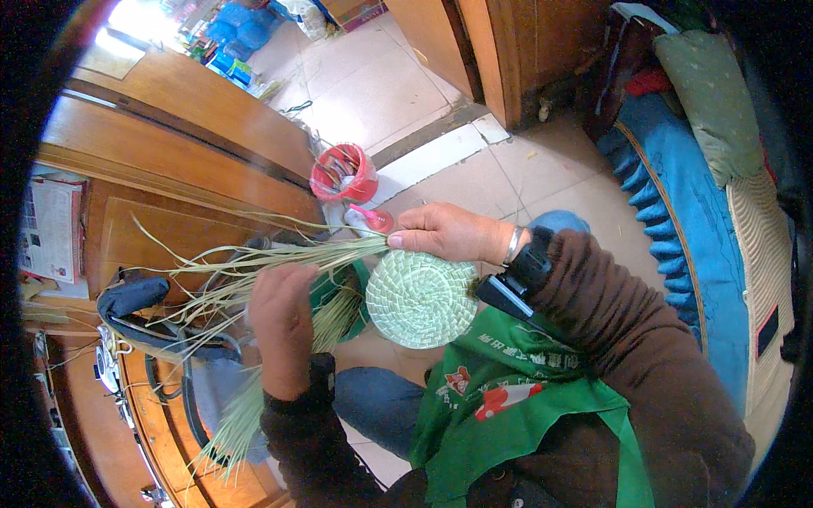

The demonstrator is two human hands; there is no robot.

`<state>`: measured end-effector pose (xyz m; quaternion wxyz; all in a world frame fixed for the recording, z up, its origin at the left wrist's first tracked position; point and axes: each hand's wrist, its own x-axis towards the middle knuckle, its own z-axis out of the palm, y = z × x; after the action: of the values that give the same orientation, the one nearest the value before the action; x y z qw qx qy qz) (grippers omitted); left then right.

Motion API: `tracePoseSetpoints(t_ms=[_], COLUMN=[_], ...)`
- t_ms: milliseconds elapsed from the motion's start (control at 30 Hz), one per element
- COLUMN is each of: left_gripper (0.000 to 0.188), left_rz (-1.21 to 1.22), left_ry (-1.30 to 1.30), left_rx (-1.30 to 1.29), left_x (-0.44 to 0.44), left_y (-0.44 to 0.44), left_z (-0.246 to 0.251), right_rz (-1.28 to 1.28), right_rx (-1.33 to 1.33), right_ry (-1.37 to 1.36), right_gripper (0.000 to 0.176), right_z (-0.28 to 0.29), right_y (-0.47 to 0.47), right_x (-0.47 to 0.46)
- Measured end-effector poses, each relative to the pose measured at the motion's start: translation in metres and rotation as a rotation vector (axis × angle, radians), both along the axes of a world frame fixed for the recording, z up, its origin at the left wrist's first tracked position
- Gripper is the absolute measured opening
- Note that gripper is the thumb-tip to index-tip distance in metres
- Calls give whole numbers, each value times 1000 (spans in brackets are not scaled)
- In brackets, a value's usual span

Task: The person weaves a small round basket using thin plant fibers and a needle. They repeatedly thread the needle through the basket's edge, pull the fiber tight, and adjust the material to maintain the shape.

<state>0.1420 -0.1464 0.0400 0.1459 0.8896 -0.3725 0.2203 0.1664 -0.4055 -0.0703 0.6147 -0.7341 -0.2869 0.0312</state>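
A round, pale green woven disc of plaited straw or grass hangs just below my right hand. The thumb and fingers of that hand pinch its upper edge, where a fan of long loose strands runs off to the left. My left hand, fingers curled and partly blurred, is over the middle of these strands; whether it grips any is hidden. A bundle of green strands hangs below and left of it. More strands lie by a green container behind the disc.
A red bucket with sticks and a pink bottle stand on the tiled floor beyond my hands. A dark padded chair or frame is at left, near wooden cabinets. A blue-covered seat is at right. My green apron covers my lap.
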Motion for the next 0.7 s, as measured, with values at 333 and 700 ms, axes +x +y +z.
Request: tracePoseSetpoints(t_ms=[333, 700], left_gripper=[22, 26], left_rz=[32, -90], left_ry=[69, 187], left_rx=[-4, -117], left_x=[8, 8], left_y=[3, -6], left_z=[-2, -20], right_rz=[-6, 22], right_rx=[-10, -36], right_ry=[-15, -63], right_gripper=[42, 42], right_z=[1, 1], right_y=[-2, 0], right_x=[2, -1])
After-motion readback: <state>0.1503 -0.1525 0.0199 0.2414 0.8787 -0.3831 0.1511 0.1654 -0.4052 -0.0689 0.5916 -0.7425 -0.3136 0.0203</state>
